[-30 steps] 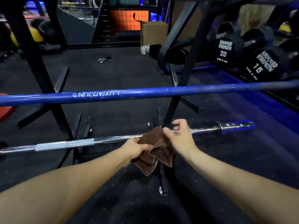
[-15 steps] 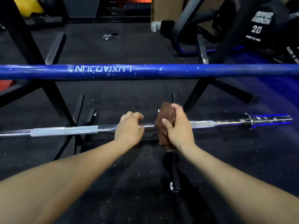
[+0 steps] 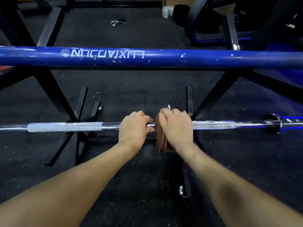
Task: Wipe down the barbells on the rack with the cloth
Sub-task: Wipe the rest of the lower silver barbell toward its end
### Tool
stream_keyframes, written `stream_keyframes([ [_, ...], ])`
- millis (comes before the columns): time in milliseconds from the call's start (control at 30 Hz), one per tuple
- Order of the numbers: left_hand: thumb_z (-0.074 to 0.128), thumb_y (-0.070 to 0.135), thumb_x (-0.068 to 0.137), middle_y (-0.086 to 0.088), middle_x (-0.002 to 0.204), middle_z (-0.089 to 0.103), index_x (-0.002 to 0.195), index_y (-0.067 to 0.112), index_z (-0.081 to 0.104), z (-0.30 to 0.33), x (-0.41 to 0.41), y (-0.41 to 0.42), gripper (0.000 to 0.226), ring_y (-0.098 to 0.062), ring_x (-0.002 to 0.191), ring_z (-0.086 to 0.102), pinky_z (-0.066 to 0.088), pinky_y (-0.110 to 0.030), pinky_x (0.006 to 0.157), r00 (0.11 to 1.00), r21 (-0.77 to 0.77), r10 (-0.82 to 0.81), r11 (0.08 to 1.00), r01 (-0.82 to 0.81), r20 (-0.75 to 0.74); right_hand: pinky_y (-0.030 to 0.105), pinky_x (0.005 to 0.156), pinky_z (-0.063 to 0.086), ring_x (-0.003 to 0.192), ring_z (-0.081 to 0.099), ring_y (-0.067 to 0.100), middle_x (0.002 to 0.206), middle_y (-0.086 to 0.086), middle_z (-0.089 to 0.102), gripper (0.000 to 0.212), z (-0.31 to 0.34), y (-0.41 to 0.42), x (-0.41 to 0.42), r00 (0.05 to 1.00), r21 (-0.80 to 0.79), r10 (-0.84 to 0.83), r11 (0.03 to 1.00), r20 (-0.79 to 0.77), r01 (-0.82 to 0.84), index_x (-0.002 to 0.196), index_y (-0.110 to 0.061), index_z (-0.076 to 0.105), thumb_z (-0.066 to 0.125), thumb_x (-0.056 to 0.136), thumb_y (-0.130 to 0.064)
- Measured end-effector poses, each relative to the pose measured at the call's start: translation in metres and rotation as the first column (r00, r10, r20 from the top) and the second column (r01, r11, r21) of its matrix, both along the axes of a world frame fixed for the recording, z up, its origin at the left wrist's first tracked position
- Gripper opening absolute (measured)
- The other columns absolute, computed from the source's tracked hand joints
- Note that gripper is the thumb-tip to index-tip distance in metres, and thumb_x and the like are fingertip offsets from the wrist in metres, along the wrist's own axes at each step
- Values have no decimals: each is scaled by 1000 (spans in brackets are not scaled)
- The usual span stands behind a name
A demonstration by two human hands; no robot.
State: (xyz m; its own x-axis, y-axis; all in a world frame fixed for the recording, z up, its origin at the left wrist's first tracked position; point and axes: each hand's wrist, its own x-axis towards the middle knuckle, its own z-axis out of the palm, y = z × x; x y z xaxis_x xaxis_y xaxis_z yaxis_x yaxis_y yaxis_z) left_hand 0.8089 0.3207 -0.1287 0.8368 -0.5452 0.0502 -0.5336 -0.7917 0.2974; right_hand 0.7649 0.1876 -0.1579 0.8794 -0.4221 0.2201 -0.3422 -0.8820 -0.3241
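Note:
A chrome barbell (image 3: 65, 126) lies level across the low pegs of a black rack (image 3: 54, 89). My left hand (image 3: 133, 128) grips its shaft near the middle. Right beside it my right hand (image 3: 177, 126) holds a brown cloth (image 3: 161, 141) wrapped over the shaft, with the cloth's tail hanging below the bar. A blue barbell (image 3: 164, 58) with white lettering runs across the view higher up and farther from me.
Black rubber floor (image 3: 131, 185) lies below. A spring collar (image 3: 117, 22) sits on the floor far ahead. A bench frame (image 3: 205, 30) and a cardboard box stand at the back right. A chrome-tipped rack foot (image 3: 184, 190) lies near my right forearm.
Both hands held the cloth a second ago. The left hand let go and took the chrome shaft; the right hand folded the cloth over the bar. The view has dropped closer.

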Motion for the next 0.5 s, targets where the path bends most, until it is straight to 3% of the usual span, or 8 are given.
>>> stream_keyframes([
  [67, 59, 42, 88, 6, 114, 58, 127, 30, 57, 0, 2, -2, 41, -15, 109, 49, 38, -27, 87, 1000, -1, 9, 1000, -9, 8, 46, 107, 32, 110, 54, 28, 115, 8, 61, 48, -12, 7, -31, 992, -29, 85, 996, 95, -83, 121, -23, 62, 31, 91, -46],
  [133, 59, 42, 89, 6, 115, 57, 128, 30, 56, -1, 0, -2, 42, -15, 109, 49, 37, -27, 86, 1000, 7, 20, 1000, -20, 0, 44, 105, 35, 108, 54, 29, 112, 9, 60, 45, -16, 5, -32, 993, -72, 67, 996, 98, -60, 119, -21, 62, 36, 91, -44],
  [200, 58, 41, 89, 6, 114, 57, 128, 30, 56, -1, -1, -3, 40, -15, 108, 49, 36, -26, 84, 1000, 16, 14, 1000, -14, 9, 41, 90, 39, 100, 57, 35, 104, 13, 63, 39, 2, 2, -8, 998, -48, -32, 998, -52, 30, 110, -19, 63, 34, 95, -41],
  [233, 59, 41, 89, 6, 113, 57, 128, 30, 57, -1, 0, -3, 40, -15, 108, 49, 36, -26, 83, 1000, 19, 16, 1000, -16, 16, 39, 86, 40, 103, 57, 37, 108, 14, 64, 38, 12, 0, 8, 984, 41, -69, 996, -164, 77, 110, -19, 62, 32, 98, -38],
  [300, 59, 40, 89, 7, 113, 57, 127, 30, 58, 0, -1, -2, 39, -15, 107, 49, 36, -26, 81, 1000, 20, 23, 1000, -23, 2, 36, 89, 40, 113, 55, 35, 120, 13, 62, 37, 23, -9, 31, 945, 218, -95, 961, -312, 169, 116, -19, 61, 30, 100, -32],
  [333, 60, 41, 89, 7, 113, 57, 126, 31, 58, 0, -2, -2, 39, -15, 107, 49, 36, -26, 81, 1000, 21, 22, 1000, -22, 6, 36, 91, 39, 113, 54, 34, 121, 13, 61, 38, 22, -11, 31, 944, 230, -92, 958, -316, 170, 116, -18, 61, 30, 99, -33],
  [433, 59, 40, 89, 7, 113, 57, 126, 31, 57, 2, -2, -3, 38, -15, 108, 49, 37, -27, 83, 1000, 40, 25, 999, -25, 8, 44, 103, 34, 106, 56, 36, 112, 13, 63, 45, 5, 4, -1, 996, 7, -47, 999, -78, 48, 115, -18, 63, 32, 95, -44],
  [500, 58, 39, 90, 6, 114, 56, 127, 31, 57, 2, -2, -3, 37, -15, 109, 49, 38, -28, 84, 999, 43, 27, 999, -27, 23, 48, 108, 33, 115, 51, 33, 121, 13, 57, 55, -12, 16, -30, 998, -58, 43, 998, 53, -40, 125, -16, 57, 36, 89, -51],
])
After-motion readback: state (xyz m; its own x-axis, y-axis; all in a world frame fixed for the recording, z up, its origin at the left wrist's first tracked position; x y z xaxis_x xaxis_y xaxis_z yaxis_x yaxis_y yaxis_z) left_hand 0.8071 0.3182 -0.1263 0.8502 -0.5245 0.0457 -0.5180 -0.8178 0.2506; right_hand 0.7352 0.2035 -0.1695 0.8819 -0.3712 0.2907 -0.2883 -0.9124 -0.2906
